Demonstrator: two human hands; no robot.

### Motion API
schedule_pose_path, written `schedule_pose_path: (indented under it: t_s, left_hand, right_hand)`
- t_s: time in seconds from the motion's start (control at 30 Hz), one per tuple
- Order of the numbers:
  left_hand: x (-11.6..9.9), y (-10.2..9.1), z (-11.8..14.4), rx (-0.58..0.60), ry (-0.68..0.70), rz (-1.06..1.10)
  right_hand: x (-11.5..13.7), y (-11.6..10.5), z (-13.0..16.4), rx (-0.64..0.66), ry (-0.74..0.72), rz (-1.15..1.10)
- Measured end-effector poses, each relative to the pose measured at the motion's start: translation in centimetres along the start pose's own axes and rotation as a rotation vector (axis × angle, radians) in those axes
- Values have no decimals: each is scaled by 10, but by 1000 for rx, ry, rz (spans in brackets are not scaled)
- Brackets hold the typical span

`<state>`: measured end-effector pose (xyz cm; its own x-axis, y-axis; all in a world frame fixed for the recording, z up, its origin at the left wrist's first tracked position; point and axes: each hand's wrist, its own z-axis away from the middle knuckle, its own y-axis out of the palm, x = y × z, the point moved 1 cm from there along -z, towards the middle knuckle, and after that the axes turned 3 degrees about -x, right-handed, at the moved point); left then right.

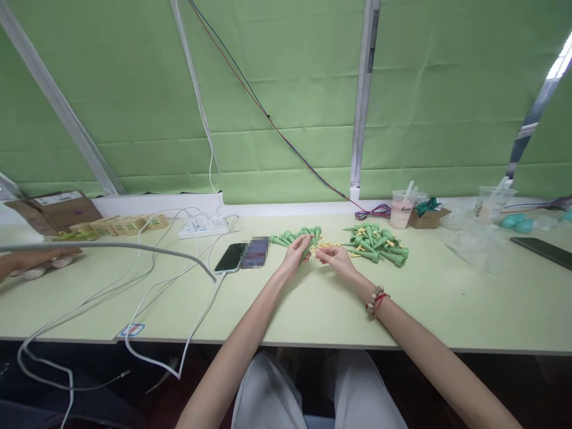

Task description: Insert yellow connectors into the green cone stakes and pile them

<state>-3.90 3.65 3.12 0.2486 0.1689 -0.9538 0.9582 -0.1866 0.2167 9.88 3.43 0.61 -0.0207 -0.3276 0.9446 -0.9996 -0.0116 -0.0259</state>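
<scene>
Both hands meet over the middle of the desk: the left hand is pinched on a green cone-shaped spike, and the right hand closes its fingertips on a small yellow part just beside it. This looks like fitting the yellow piece to the spike; lining the two up would call for a fine, steady touch. Finished-looking spikes lie in a row just beyond, a loose pile to the right.
</scene>
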Motion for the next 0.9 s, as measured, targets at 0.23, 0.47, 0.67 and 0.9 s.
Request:
schedule_pose_path:
  t_s: [0.23, 0.47, 0.67, 0.9]
  left_hand:
    - [31, -3, 1, -98, -306, -31]
    - [33, -7, 3, -162, -280, -63]
    - [34, -4, 2, -232, -271, -183]
    - [45, -4, -2, -205, -144, -327]
  right_hand:
    - [-3, 9, 5, 35, -313, 322]
    - [-18, 7, 0, 89, -401, 418]
    - [-26, 6, 0, 87, -408, 511]
    - [-37, 2, -7, 124, -604, 784]
